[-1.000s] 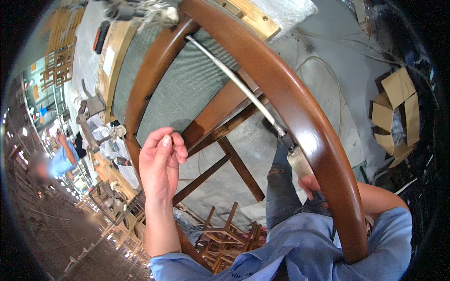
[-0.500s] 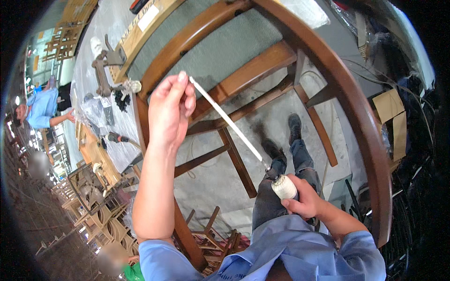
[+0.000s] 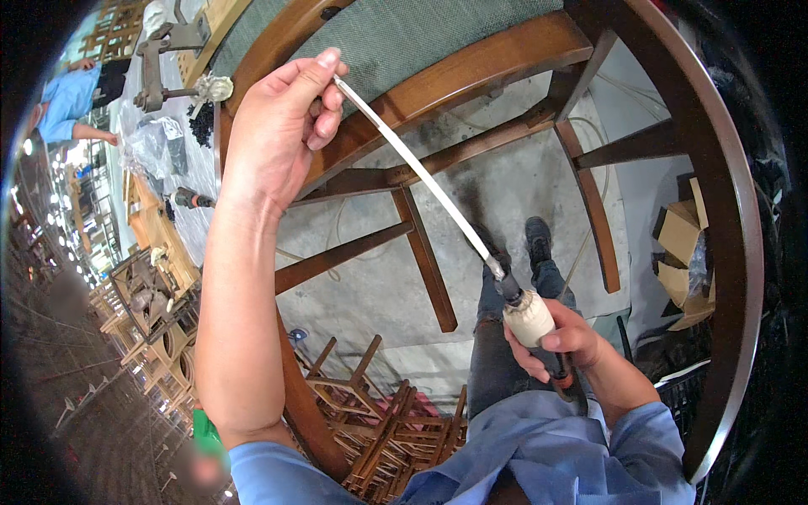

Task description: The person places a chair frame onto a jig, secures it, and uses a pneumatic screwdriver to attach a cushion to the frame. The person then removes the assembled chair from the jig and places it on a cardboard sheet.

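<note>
Between both hands [image 3: 278, 135], long white file [image 3: 412, 164]

Glossy dark-stained wooden chair frame [image 3: 471, 76], matt green woven cloth seat [image 3: 404, 34].

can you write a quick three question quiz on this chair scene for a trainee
1. True or false: the left hand pinches the far tip of the long white rod.
2. Which hand grips the taped handle? A) left B) right C) neither
3. What lies under the green seat pad: a wooden chair frame or a metal one?

Key: 1 true. 2 B, the right hand. 3 a wooden chair frame.
</note>
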The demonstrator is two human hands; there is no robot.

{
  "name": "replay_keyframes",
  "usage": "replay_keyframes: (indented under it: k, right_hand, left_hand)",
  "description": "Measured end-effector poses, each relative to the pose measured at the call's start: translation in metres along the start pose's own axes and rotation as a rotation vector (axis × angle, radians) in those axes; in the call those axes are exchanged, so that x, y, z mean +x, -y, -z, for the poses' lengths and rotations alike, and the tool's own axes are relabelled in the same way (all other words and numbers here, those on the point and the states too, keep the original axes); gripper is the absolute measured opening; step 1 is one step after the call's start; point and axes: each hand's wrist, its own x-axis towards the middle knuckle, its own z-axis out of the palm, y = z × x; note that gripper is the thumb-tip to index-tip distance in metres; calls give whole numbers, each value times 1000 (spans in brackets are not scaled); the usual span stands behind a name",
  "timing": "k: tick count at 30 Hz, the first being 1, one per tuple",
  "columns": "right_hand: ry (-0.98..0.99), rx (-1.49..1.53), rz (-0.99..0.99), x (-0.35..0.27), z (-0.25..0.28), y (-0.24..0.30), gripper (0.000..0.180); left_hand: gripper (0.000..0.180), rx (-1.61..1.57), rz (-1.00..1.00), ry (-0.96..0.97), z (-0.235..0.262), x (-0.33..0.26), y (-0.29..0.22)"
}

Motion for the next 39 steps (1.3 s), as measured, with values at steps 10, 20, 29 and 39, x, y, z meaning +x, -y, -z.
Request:
replay_keyframes:
  k: [10,20,29,39]
  right_hand:
    - [-236,-160,162,68,-33,8,51]
    - [-279,-243,166,63,-31,13,50]
    - [-259,-156,164,67,-36,5,51]
    - [-260,-202,182,72,-34,6,53]
  left_hand:
    - [22,345,-109,-77,-15,2,12]
    - [19,394,-123,-104,-21,-1,12]
    - [19,390,-108,-113,-23,0,10]
    - [21,400,-108,-97,-22,-1,11]
